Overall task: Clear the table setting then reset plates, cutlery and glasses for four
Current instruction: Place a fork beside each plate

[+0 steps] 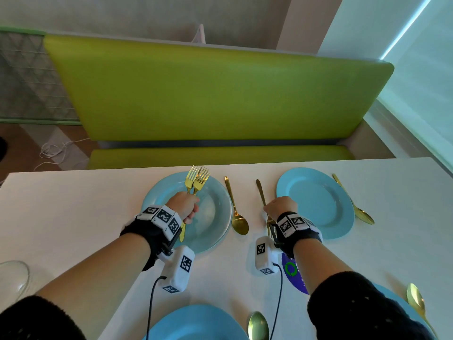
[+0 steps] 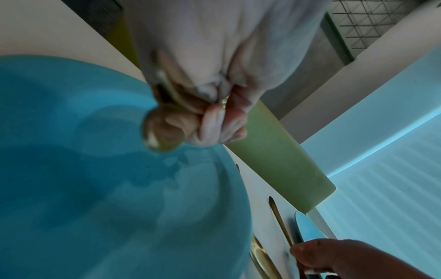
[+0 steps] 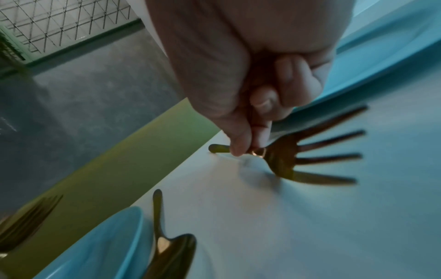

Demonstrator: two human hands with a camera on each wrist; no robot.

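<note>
My left hand (image 1: pixel 188 204) grips two gold forks (image 1: pixel 197 179) by their handles, tines up, over the far left blue plate (image 1: pixel 215 229). In the left wrist view its fingers (image 2: pixel 214 122) curl round the handle ends (image 2: pixel 160 136) above that plate (image 2: pixel 95 179). My right hand (image 1: pixel 279 207) pinches a third gold fork (image 1: pixel 261 192) lying between the two far plates, handle pointing away. The right wrist view shows the thumb and fingers (image 3: pixel 250 117) closed on this fork (image 3: pixel 286 156) near its neck, tines low at the table. The far right blue plate (image 1: pixel 316 202) is bare.
Gold spoons lie right of each far plate (image 1: pixel 236 209) (image 1: pixel 355 202). Two near blue plates (image 1: pixel 196 325) (image 1: pixel 389 293) each have a spoon (image 1: pixel 257 325) (image 1: pixel 416 303). A purple sticker (image 1: pixel 291 271) marks the white table (image 1: pixel 73 217). A glass (image 1: pixel 14 278) stands at left. A green bench (image 1: pixel 208 94) runs behind.
</note>
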